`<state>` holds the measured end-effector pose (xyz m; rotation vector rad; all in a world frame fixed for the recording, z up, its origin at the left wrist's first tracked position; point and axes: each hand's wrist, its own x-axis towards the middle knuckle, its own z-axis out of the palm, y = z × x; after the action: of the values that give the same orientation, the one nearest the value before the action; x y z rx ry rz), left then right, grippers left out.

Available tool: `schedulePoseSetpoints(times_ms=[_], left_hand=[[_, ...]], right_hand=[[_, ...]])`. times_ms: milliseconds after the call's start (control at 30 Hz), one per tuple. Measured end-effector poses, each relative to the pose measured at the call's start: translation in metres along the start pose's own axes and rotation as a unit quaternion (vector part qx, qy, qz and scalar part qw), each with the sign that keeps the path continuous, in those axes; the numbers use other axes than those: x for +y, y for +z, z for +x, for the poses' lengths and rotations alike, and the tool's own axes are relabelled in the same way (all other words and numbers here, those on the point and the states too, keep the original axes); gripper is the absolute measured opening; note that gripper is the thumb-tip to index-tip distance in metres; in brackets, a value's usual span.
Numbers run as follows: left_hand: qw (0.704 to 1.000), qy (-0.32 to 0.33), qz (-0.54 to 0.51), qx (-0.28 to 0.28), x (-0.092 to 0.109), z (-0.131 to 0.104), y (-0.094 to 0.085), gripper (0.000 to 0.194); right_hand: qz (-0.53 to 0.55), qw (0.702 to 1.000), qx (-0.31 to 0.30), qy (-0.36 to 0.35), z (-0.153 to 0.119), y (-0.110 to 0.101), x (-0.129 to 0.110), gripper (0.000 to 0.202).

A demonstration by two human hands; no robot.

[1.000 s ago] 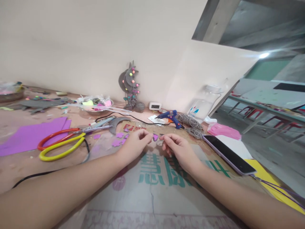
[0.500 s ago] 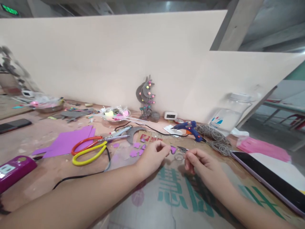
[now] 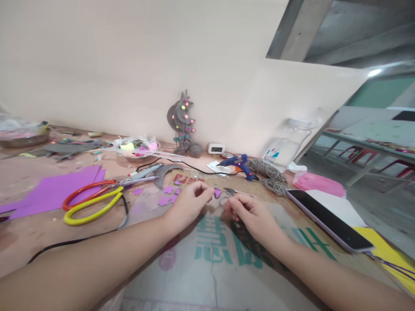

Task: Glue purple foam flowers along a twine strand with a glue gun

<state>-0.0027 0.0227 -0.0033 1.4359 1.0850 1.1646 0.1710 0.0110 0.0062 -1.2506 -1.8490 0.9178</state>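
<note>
My left hand [image 3: 193,201] is closed in a pinch over the cardboard [image 3: 194,280]. A small purple foam heart [image 3: 217,193] sits right at its fingertips; whether the fingers hold it I cannot tell. My right hand [image 3: 248,211] is also pinched, a short gap to the right, and what is between its fingers is too small to make out. A pale clear ring [image 3: 223,200] shows beside the right fingertips. Just behind lie dark-tipped tweezers [image 3: 231,191]. Several purple foam flower cutouts [image 3: 164,201] rest left of my left hand.
Scissors [image 3: 92,203] with red and yellow handles lie left, by purple foam sheets [image 3: 58,190]. A blue glue gun [image 3: 238,162], grey cord [image 3: 267,172] and water jug [image 3: 285,144] stand behind. On the right is a phone [image 3: 327,218]. A decorated grey moon ornament [image 3: 181,123] leans at the wall.
The camera view has turned to the right, so everything sits further left in the picture. Both hands keep nearly the same pinched pose over the same spot.
</note>
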Motion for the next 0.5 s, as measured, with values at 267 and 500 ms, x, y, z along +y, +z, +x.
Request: schedulePoseSetpoints(times_ms=[267, 500], left_hand=[[1.000, 0.014, 0.012, -0.021, -0.0015, -0.0016, 0.0004, 0.019], [0.999, 0.027, 0.025, -0.013, -0.0016, -0.0018, 0.0014, 0.018]], right_hand=[[0.133, 0.991, 0.010, 0.028, -0.0005, -0.0021, 0.0012, 0.048], [0.051, 0.998, 0.013, 0.023, -0.0020, -0.0021, -0.0026, 0.030]])
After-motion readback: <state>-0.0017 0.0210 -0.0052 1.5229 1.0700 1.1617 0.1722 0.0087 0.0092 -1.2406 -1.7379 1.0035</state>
